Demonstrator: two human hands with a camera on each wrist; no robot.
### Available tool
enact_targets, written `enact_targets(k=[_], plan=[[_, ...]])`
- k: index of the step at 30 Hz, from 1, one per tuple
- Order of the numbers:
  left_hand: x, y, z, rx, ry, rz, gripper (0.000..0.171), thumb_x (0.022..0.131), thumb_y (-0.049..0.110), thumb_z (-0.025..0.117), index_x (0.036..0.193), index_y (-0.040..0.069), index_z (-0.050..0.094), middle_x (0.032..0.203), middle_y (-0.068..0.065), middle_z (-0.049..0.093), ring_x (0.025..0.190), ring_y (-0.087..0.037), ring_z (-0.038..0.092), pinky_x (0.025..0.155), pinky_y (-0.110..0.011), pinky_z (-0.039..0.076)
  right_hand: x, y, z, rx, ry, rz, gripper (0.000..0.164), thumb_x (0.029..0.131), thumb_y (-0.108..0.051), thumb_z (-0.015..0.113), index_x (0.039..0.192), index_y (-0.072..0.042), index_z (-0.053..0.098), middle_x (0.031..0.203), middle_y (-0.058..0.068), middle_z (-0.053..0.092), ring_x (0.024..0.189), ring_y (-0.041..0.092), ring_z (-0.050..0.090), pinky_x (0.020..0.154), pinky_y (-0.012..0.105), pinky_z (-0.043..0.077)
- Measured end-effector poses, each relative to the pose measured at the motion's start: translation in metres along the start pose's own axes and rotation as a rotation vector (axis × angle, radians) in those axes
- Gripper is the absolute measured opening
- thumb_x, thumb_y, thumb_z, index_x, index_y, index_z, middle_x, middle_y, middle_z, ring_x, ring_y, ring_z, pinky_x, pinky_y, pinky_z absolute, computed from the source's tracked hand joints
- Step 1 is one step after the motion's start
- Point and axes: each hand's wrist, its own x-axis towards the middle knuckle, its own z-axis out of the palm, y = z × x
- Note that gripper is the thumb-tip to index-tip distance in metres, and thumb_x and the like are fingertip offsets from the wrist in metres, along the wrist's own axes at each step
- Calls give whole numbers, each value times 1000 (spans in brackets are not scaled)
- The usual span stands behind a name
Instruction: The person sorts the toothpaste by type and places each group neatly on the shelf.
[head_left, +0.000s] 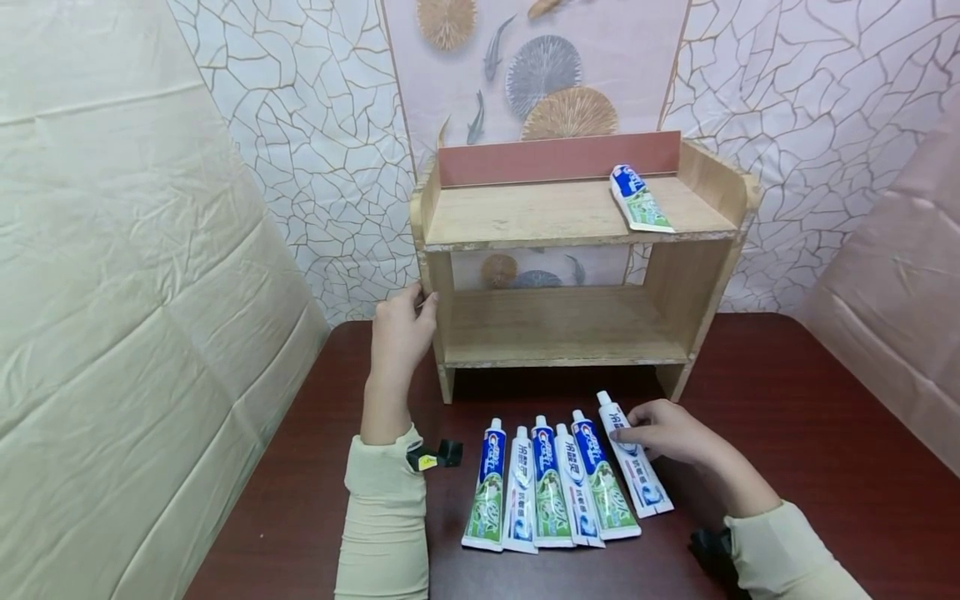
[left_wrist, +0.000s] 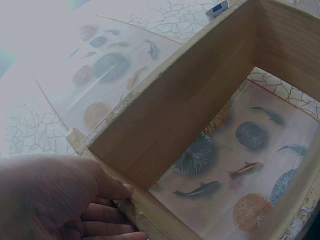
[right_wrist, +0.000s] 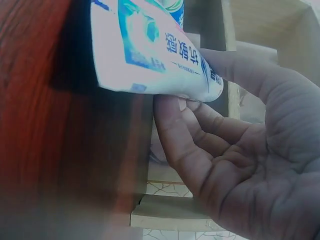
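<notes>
My right hand [head_left: 672, 431] pinches a white toothpaste tube [head_left: 647, 482] with blue print, at the right end of a row on the table. In the right wrist view, thumb and fingers stand on either side of this tube [right_wrist: 145, 55]. Beside it lie blue-and-green toothpaste tubes [head_left: 604, 487] alternating with white ones [head_left: 519, 492], caps toward the shelf. With thumb and fingers at its left side panel, my left hand [head_left: 402, 331] holds the wooden shelf [head_left: 570, 325]. In the left wrist view, the thumb rests on the panel's front edge [left_wrist: 142, 212].
Another blue-and-green toothpaste tube [head_left: 640, 200] lies on the shelf's upper board, toward the right. The shelf stands at the back of the dark red table [head_left: 300, 500]. Patterned cloth [head_left: 300, 167] hangs behind, and pale cloth [head_left: 150, 333] flanks the left side.
</notes>
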Motion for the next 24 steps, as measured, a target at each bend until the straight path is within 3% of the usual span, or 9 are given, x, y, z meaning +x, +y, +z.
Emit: enact_targets(k=[24], plan=[[0,-1,0,4,2,1,27,101,26,60,110,4,72,103,-14,76,96,-31,72,83,-45,59,-2,-19,-8,-42,82,-40,30,90,-27,76,98,1,69,81,6,69,70,18,66,65,39,60]])
